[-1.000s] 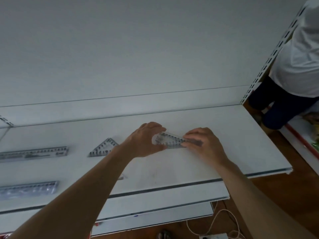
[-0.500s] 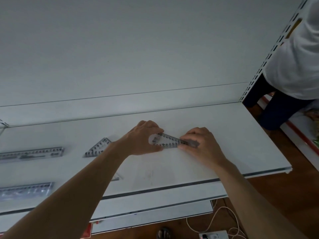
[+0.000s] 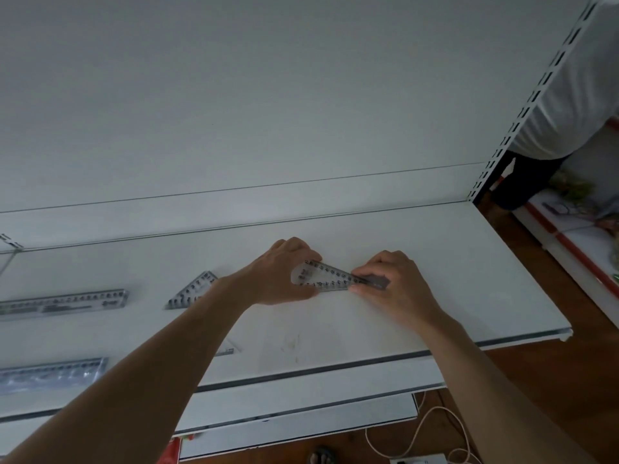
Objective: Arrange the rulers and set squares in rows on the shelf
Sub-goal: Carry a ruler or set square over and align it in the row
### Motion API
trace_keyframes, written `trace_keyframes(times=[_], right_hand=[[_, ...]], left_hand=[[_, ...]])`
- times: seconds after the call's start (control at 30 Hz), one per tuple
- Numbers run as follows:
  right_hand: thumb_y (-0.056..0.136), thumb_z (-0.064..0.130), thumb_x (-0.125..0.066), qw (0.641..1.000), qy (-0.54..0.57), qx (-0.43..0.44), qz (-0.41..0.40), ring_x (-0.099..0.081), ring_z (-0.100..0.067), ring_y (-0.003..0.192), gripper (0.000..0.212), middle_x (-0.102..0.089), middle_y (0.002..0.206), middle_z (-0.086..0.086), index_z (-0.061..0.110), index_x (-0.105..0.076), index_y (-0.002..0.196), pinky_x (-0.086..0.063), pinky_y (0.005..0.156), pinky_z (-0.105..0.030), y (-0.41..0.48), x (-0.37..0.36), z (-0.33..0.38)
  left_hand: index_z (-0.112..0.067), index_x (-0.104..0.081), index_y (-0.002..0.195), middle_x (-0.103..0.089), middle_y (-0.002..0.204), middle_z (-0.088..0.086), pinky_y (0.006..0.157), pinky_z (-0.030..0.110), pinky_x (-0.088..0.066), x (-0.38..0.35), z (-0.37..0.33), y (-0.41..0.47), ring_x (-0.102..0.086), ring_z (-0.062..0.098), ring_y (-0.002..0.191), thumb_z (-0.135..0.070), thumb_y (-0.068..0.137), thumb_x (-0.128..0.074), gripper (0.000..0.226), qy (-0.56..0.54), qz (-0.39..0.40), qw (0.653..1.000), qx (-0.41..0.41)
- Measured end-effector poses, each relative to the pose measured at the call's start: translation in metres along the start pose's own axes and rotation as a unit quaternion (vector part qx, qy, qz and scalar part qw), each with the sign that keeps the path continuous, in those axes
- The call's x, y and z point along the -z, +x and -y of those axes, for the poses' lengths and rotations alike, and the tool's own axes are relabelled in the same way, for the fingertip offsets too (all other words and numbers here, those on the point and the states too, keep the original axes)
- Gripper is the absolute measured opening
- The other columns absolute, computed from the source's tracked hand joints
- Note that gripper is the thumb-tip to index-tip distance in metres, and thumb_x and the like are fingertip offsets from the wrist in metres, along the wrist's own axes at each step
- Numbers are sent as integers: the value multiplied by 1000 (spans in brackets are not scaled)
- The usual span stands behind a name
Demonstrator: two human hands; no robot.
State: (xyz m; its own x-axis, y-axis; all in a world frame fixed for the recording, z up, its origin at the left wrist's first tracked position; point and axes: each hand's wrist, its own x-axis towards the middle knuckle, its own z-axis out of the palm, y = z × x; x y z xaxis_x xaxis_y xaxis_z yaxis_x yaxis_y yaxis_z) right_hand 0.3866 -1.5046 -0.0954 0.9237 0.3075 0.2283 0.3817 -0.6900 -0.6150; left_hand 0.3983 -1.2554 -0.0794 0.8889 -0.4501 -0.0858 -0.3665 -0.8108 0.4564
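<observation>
A clear set square (image 3: 330, 277) lies flat on the white shelf (image 3: 452, 279), held at both ends. My left hand (image 3: 279, 274) pinches its wide end, and my right hand (image 3: 397, 286) pinches its narrow tip. Another set square (image 3: 192, 291) lies left of my left forearm. A clear ruler (image 3: 63, 302) lies further left in the same row. A second ruler (image 3: 50, 373) lies near the front edge at the left. The corner of a third set square (image 3: 229, 349) shows beside my left forearm, mostly hidden.
The shelf's back panel rises behind. A slotted upright (image 3: 522, 115) marks the right end. Beyond it stands a person (image 3: 569, 105) in a white top. Lower shelves and a cable (image 3: 432, 426) on the wooden floor are below.
Both hands keep hold of the set square and have lowered it flat onto the shelf; little else has moved. The person at the right has shifted slightly.
</observation>
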Motion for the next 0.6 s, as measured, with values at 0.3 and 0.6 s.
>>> trace_keyframes(times=[0.3,0.6], right_hand=[[72,42,-77,1000,13,-8,14,-47,-1,90,24,-58,86,19,32,-74,93,-37,82,-19,1,0,-3],[71,45,-77,999,29,-23,24,-47,5,94,21,-58,87,23,39,-73,91,-31,75,-3,1,0,-9]], left_hand=[[-20,-45,137,-50,125,-5,95,29,-42,-15,-11,-31,-48,12,112,-56,76,-69,75,-9,-124,983,137],[-23,-65,113,-58,101,-7,75,22,-36,-21,-22,-37,-54,10,92,-46,82,-68,38,-13,-173,970,170]])
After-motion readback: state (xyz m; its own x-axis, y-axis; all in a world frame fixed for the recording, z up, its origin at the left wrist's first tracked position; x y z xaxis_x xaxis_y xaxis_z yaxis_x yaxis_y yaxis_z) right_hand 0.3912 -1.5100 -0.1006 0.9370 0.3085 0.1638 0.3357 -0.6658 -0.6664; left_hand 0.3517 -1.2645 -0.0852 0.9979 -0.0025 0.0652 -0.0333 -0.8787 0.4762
